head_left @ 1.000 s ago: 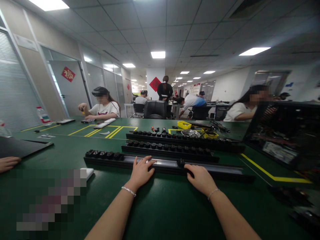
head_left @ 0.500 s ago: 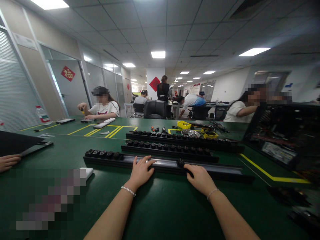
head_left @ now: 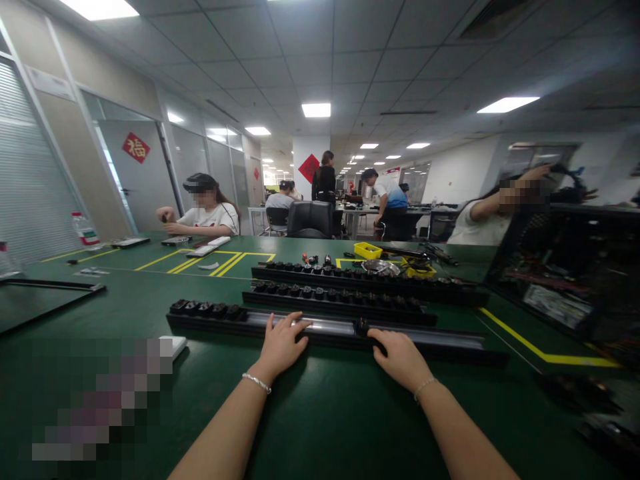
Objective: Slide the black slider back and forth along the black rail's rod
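Observation:
A long black rail with a silver channel (head_left: 320,327) lies across the green table (head_left: 320,413) in front of me. Several black knobs sit in its left end (head_left: 207,309). My left hand (head_left: 281,343) lies flat on the rail with fingers spread, open. My right hand (head_left: 400,358) rests at the rail's front edge, fingers curled around a single black knob (head_left: 361,326) seated mid-rail. Two more black rails filled with knobs (head_left: 340,297) (head_left: 360,275) lie parallel behind it.
A large black open case (head_left: 570,273) stands at the right. A yellow bin (head_left: 368,250) and a metal bowl (head_left: 381,266) sit behind the rails. A flat black panel (head_left: 45,293) lies far left. A white pad (head_left: 175,345) is near left. People sit around the table.
My hands have not moved. The other person's hand at the far left edge has gone out of view and the black panel there now lies flat. People in the background have shifted.

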The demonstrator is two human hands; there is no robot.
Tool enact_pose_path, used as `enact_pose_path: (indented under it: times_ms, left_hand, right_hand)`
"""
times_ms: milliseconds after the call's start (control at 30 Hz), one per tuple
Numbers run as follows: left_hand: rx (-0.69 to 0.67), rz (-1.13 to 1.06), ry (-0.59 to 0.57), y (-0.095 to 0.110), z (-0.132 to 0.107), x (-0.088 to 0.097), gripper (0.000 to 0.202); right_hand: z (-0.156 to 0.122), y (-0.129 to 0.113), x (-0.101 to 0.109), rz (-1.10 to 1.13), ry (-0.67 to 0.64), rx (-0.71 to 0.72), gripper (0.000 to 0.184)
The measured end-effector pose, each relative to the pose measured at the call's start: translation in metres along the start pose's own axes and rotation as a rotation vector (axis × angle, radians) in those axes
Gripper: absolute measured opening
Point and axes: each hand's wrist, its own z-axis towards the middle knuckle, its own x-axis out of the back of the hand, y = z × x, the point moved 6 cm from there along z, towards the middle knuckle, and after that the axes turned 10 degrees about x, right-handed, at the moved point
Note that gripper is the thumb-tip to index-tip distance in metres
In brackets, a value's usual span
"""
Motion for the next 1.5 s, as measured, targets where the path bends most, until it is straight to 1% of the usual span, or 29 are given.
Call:
enact_pose_path:
  times_ms: [500, 867, 1200, 1500]
  left_hand:
    - [0.006, 0.005, -0.007, 0.0006, 0.0002, 0.0009, 0.033]
    - [0.006, 0.025, -0.015, 0.0011, 0.0000, 0.0010, 0.034]
    - [0.000, 0.015, -0.008, 0.0011, -0.0006, 0.0016, 0.034]
    - [0.011, 0.022, -0.013, 0.0013, -0.0003, 0.0013, 0.034]
  right_hand:
    - [-0.0004, 0.0016, -0.0004, 0.034, -0.018, -0.015, 0.035]
    - [-0.0008, 0.0001, 0.0024, -0.016, -0.003, -0.001, 0.034]
    - [-0.0005, 0.0002, 0.0025, -0.005, -0.018, -0.022, 0.033]
    - [-0.0003, -0.0006, 0.0036, -0.005, -0.006, -0.011, 0.034]
